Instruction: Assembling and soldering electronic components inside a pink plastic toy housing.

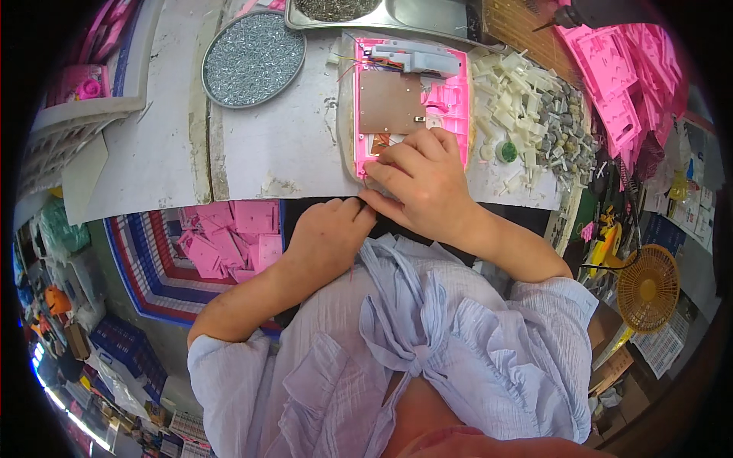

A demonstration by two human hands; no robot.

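An open pink plastic casing (456, 114) lies on the table in front of me. Inside it are a brown circuit board (389, 103), a grey part (416, 59) along the far edge and thin coloured wires. My right hand (430, 183) rests over the casing's near edge, thumb and index finger bent together at its near left corner. My left hand (328, 233) is just below that corner at the table edge, fingers curled closed. A thin dark piece shows at its fingertips, too small to name. What the right fingertips hold is hidden.
A round tray of small screws (254, 59) sits at the far left, beside a metal tray (427, 17). Loose white plastic parts (510, 99) and grey pieces (565, 126) pile at right, near stacked pink shells (611, 76). A basket (141, 263) holds pink pieces below left.
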